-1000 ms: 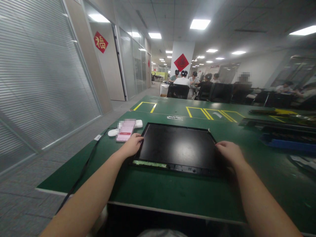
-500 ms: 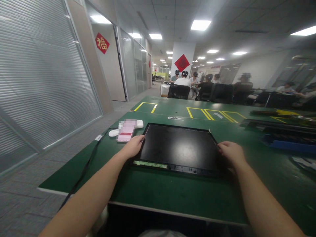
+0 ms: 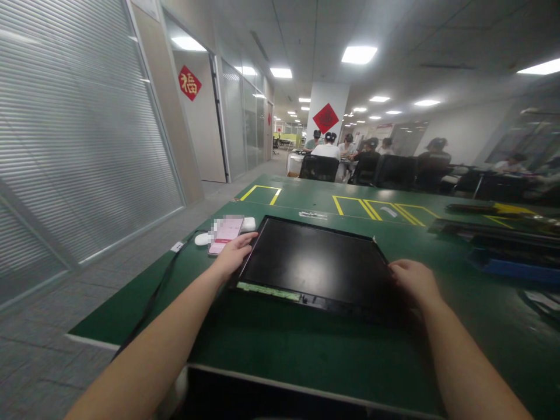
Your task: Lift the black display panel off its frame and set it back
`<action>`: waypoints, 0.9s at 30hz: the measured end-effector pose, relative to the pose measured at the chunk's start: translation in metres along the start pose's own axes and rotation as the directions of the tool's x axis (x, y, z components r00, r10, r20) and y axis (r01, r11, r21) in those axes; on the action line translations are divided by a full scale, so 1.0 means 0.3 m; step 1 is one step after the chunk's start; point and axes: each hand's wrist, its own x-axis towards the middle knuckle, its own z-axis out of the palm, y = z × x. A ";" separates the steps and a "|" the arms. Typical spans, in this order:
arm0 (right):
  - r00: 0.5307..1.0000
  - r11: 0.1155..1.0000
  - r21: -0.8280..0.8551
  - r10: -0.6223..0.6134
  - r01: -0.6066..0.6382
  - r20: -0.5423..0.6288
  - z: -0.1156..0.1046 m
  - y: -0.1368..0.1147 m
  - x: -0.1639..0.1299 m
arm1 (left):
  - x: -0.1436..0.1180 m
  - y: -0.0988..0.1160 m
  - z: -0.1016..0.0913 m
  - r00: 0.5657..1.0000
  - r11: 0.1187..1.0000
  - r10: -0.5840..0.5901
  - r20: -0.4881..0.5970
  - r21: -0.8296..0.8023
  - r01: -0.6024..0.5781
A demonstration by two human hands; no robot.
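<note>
Green-matted counter (image 3: 306, 356) stretching through an open office, lit by ceiling panels, glass partitions running along one side. Lying flat on it, near the front edge: a black display panel (image 3: 312, 265), dark glossy face up, with a thin greenish strip (image 3: 268, 290) showing along its near edge.

Left hand (image 3: 235, 252) resting at the panel's left edge, fingers loosely curled against the rim, thumb side toward the dark face; touching it, though impossible to tell whether actually gripping. Right hand (image 3: 415, 281) sitting at the panel's right edge toward the near corner, fingers bent down over the rim, palm lying on top; likewise in contact, with the closing of the fingers under the edge hidden from view. Both forearms reaching in from the bottom of the view.

Just beyond the left hand, lying on the counter: a phone with a pink screen (image 3: 224, 232), and two small white rounded objects (image 3: 202, 238) beside it. Black cable (image 3: 151, 297) trailing from that spot off the counter's left edge. Yellow tape outlines (image 3: 261, 193) marking boxes farther back on the green surface. Dark trays and a blue tray (image 3: 511, 263) sitting off to the right. Red diamond decoration (image 3: 326, 117) hanging on a white pillar, with seated people (image 3: 327, 150) gathering at tables behind black chairs.
</note>
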 end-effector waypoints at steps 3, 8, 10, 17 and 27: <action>1.000 1.000 0.023 0.001 -0.001 0.005 0.007 0.010 0.008 | -0.009 0.018 0.010 0.989 0.989 -0.134 -0.062 -0.073 0.129; 1.000 0.998 0.062 0.007 -0.007 0.008 0.018 0.023 0.018 | -0.031 0.048 0.021 0.958 0.950 -0.281 -0.062 -0.161 0.269; 1.000 0.998 0.065 0.007 -0.007 0.003 0.020 0.024 0.018 | -0.038 0.056 0.026 0.954 0.940 -0.296 -0.046 -0.193 0.282; 0.999 0.998 0.052 -0.033 0.034 -0.011 0.027 0.035 0.022 | -0.032 0.048 0.018 0.940 0.913 -0.335 0.071 -0.224 0.342; 1.000 0.999 0.038 -0.022 0.022 -0.005 0.026 0.031 0.020 | -0.034 0.048 0.009 0.957 0.920 -0.260 0.130 -0.266 0.287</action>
